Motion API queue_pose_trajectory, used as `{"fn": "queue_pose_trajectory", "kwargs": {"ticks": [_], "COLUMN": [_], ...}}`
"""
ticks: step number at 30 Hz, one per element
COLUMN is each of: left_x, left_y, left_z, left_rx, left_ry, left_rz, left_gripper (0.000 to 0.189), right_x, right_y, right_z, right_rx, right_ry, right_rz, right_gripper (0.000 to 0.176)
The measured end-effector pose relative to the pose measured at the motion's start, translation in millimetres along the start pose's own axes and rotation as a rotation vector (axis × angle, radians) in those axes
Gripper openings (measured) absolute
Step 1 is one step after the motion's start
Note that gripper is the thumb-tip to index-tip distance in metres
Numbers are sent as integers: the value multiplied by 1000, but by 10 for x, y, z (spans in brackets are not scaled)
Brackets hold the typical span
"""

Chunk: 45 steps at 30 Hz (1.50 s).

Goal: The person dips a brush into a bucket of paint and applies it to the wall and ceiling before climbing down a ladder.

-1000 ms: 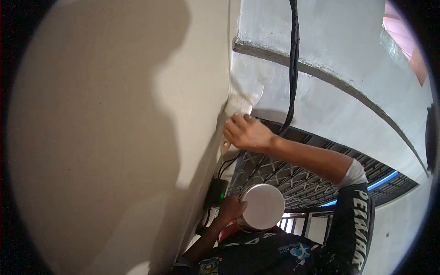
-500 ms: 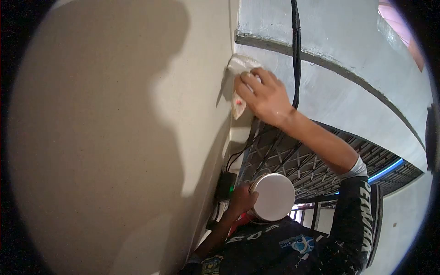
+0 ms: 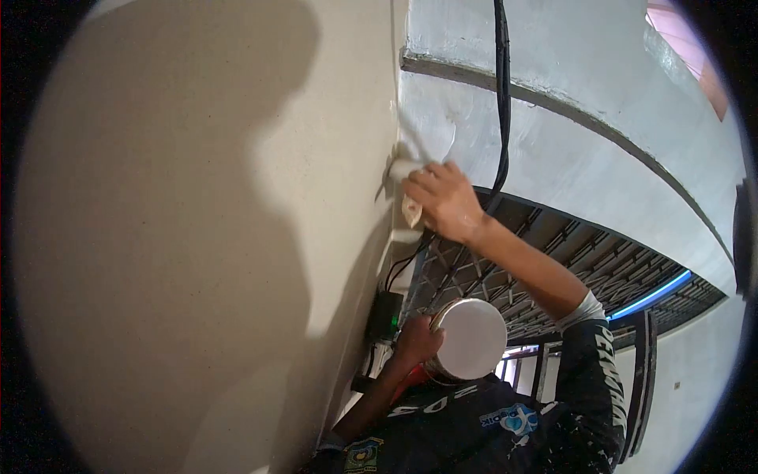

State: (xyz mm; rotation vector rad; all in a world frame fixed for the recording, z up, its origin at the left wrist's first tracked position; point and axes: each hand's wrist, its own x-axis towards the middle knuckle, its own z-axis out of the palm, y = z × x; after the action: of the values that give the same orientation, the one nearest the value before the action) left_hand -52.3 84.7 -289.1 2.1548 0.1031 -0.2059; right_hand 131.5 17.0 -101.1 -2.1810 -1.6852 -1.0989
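My right hand (image 3: 447, 201) is closed around a paintbrush (image 3: 411, 212), its handle end pointing down. The pale brush head is at the corner where the white-painted wall (image 3: 466, 126) meets the beige wall (image 3: 197, 197). Lower down, near my chest, my left hand (image 3: 419, 342) grips the rim of a round paint bucket (image 3: 472, 340). White paint shows inside the bucket. Fingers of my left hand are partly hidden behind the rim.
Black cables (image 3: 502, 95) hang down the white wall across a grey ledge (image 3: 553, 105). Below stands a dark folding metal gate (image 3: 545, 261). A black box (image 3: 384, 316) with a green light and wires is beside my left hand. A blue light strip (image 3: 651, 295) glows at right.
My right hand has moved the paintbrush down along the corner, away from the ledge. My left hand and the bucket stay nearly in place.
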Motion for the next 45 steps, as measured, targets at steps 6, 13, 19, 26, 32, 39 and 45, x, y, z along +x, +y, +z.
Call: {"fn": "queue_pose_trajectory", "kwargs": {"ticks": [6, 13, 19, 26, 32, 39, 45], "left_x": [10, -9, -67, -109, 4, -6, -36], "left_y": [-35, -6, 150, 174, -67, -34, -20], "left_z": [77, 50, -57, -57, 133, 53, 28], "left_rx": [-42, -10, -3, -75, -9, 62, -74], "left_ry": [-13, -18, -68, -3, 24, -7, -23], "left_rz": [23, -1, -64, 40, -13, -31, -16], "left_gripper": [39, 44, 42, 41, 45, 48, 46], "right_x": [463, 251, -265, -570, 158, 781, 171], "right_y": [204, -30, -291, -492, -183, -62, -252], "right_z": [-341, 265, 795, 743, 285, -177, 362], "right_rx": [-50, 103, 450, 461, 367, 306, 291], "right_ry": [325, 759, 680, 357, 562, 1042, 819], "right_rz": [64, 325, 642, 826, 808, 521, 601], "right_gripper": [39, 25, 9, 10, 9, 10, 11]}}
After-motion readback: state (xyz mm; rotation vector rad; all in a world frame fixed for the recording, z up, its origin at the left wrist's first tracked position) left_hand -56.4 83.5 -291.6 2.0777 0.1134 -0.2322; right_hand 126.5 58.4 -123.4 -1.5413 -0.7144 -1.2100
